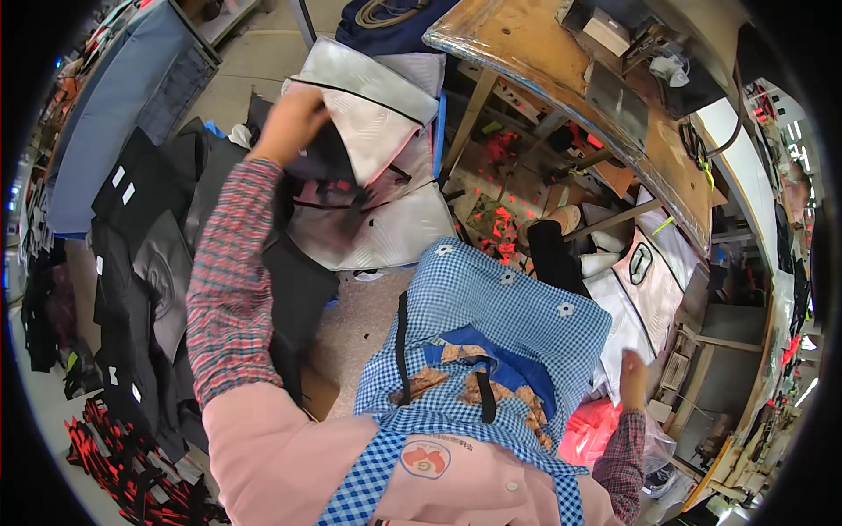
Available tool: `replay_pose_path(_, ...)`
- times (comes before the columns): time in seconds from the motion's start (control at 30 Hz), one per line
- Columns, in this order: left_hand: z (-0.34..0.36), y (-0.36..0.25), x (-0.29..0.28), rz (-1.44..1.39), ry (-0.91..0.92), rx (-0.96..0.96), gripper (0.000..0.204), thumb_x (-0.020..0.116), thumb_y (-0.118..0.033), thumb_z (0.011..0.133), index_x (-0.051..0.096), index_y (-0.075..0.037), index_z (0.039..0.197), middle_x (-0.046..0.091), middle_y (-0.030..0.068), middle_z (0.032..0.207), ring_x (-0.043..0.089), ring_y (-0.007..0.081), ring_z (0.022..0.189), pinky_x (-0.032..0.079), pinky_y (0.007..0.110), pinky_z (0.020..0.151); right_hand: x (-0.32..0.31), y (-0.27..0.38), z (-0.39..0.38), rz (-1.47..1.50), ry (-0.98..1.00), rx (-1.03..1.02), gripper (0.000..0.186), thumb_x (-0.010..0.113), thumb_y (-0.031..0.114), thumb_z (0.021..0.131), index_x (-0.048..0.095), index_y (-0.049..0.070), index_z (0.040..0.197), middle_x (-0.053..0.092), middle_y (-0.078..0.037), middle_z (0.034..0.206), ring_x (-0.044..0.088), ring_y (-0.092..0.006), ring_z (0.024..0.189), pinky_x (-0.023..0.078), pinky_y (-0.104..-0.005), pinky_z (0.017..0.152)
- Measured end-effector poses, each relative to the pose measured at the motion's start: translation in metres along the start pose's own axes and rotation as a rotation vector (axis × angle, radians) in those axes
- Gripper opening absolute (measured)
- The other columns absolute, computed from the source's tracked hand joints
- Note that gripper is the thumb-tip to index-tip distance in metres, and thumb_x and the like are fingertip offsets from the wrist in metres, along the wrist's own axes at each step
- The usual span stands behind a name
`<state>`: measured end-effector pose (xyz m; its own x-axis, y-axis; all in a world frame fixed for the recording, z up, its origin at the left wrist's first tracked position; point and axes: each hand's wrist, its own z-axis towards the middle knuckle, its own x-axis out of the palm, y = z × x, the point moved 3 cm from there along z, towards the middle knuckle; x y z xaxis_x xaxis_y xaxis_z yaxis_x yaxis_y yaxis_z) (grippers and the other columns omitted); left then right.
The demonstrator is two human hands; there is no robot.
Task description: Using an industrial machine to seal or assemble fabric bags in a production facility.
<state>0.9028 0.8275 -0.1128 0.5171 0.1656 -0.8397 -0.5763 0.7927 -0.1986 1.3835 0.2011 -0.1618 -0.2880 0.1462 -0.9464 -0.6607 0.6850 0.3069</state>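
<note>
My left hand (298, 121) reaches far forward, slightly blurred, with its fingers curled over the edge of a white fabric panel (373, 131) with black edging. The panel is tilted up, and a pink edge shows below it. Under it lie more white fabric pieces (386, 237) in a stack, with a blurred dark strap across them. My right hand (633, 379) is low on the right, beside a white panel (645, 280) with black trim and a black-rimmed oval opening. Its fingers are mostly hidden, so I cannot tell whether it grips that panel.
Black fabric pieces (140, 272) are heaped at the left, above a bundle of red and black straps (132, 460). A wooden worktable (526, 44) with a machine stands ahead to the right. Red scraps (500, 228) litter the floor beneath it. Pink-red material (592, 431) lies near my right forearm.
</note>
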Motion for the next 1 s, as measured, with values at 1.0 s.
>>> replay_pose_path(1.0, -0.111, -0.256, -0.097, -0.486, 0.169, -0.142, 0.019, 0.058, -0.011, 0.087, 0.062, 0.000, 0.102, 0.063, 0.0196, 0.100, 0.059, 0.0344, 0.099, 0.047, 0.040, 0.086, 0.064, 0.374, -0.008, 0.976, 0.873, -0.512, 0.018, 0.063, 0.017, 0.092, 0.063, 0.001, 0.101, 0.065, 0.000, 0.085, 0.055, -0.0037, 0.077, 0.047, -0.0241, 0.069)
